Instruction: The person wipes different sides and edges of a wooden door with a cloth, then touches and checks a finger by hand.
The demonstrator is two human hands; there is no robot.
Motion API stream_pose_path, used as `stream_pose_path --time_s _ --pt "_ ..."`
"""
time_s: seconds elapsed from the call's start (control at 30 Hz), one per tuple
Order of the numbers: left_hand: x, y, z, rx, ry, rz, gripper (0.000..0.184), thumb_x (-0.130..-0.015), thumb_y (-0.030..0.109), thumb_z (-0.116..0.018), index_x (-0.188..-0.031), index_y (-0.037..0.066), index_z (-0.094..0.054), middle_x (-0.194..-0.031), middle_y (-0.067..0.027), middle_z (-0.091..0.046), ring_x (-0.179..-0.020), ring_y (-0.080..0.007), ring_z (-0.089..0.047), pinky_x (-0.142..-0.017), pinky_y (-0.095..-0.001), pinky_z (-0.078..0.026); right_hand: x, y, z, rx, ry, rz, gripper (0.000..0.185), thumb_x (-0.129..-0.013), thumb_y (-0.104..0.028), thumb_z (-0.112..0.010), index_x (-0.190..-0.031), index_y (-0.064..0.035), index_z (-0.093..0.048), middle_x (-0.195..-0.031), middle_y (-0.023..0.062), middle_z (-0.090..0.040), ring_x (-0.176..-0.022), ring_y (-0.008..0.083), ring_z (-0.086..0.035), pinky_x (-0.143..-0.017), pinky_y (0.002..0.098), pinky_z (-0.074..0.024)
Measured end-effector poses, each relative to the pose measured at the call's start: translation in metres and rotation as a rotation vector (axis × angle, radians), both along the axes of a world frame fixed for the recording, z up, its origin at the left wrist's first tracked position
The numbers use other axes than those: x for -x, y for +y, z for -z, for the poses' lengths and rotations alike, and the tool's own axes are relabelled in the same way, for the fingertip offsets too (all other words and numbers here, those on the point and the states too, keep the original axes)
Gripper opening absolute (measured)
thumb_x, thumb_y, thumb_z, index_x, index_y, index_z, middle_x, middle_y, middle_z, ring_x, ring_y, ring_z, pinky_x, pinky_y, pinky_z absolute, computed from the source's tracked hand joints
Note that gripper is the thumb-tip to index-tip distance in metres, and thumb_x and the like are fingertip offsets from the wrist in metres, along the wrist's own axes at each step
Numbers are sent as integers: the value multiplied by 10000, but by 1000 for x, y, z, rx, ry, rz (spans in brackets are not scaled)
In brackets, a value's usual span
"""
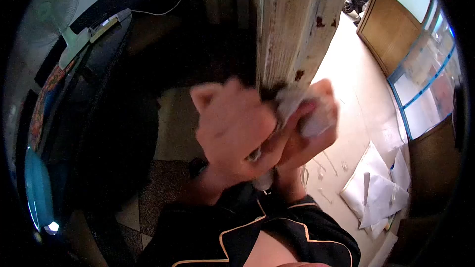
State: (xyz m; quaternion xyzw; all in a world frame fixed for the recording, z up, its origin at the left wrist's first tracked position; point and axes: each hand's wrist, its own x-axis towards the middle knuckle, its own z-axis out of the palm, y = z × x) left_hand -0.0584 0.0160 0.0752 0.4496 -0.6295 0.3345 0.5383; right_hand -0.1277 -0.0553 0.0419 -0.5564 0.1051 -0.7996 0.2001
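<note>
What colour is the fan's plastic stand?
The fan's plastic stand is pale green, best in head view.

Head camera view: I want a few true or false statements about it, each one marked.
1. The right hand has something white and crumpled in it. True, though blur hides what it is.
2. The left hand lies flat on the floor. False: it is raised, fingers curled, close to the right hand.
3. A fan shows at the upper left. True.
4. The loose papers lie at the left of the view. False: they lie at the right, on the pale floor.
5. The sleeves are dark. True.
</note>
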Motion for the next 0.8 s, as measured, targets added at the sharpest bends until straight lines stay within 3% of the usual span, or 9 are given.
stream_pose_path --time_s 0.03,0.17,0.3,0.43,0.57,0.8 --pt "1 3 6 -11 -32 -48 206 -746 108 -780 -795 8 -606 -770 -133 -651 -600 -206 -575 -644 -316 -443 -3 0 11 16 -31 -47 261 -789 -140 -692 -637 -64 -494 -589 17 -404 -554 153 -352 -500 287 -245" --pt "6 -2 -5 -51 12 -1 199 -720 82 -777 -686 52 -583 -754 -112 -635 -587 -227 -555 -620 -345 -388 -2 -10 -5 121 -107 82 273 -755 -173 -728 -647 -72 -498 -585 13 -419 -560 150 -359 -513 290 -263" --pt "-5 -13 -11 160 -24 57 297 -723 221 -795 -729 41 -559 -671 -48 -544 -574 -209 -480 -663 -330 -369 8 -21 -29 245 -124 209 306 -700 -212 -768 -707 -67 -499 -639 38 -458 -589 170 -404 -528 302 -315" --pt "-7 -2 16 -28 -78 -34 331 -774 322 -749 -835 92 -518 -760 -31 -545 -721 -214 -511 -722 -388 -345 19 -26 1 345 27 408 378 -737 -330 -722 -878 -125 -437 -733 23 -450 -634 167 -385 -550 312 -358" --pt "-14 2 36 -8 -152 -93 283 -785 372 -718 -842 205 -497 -785 -31 -541 -692 -208 -510 -742 -430 -355 22 -28 13 314 42 391 307 -777 -279 -681 -911 -168 -428 -799 10 -445 -689 164 -390 -578 303 -366" --pt "-22 7 34 -43 -210 -114 381 -763 425 -712 -858 159 -456 -752 -21 -480 -651 -216 -492 -715 -425 -359 25 -31 23 329 69 279 298 -758 -196 -677 -956 -196 -454 -860 4 -453 -756 173 -404 -655 303 -379"
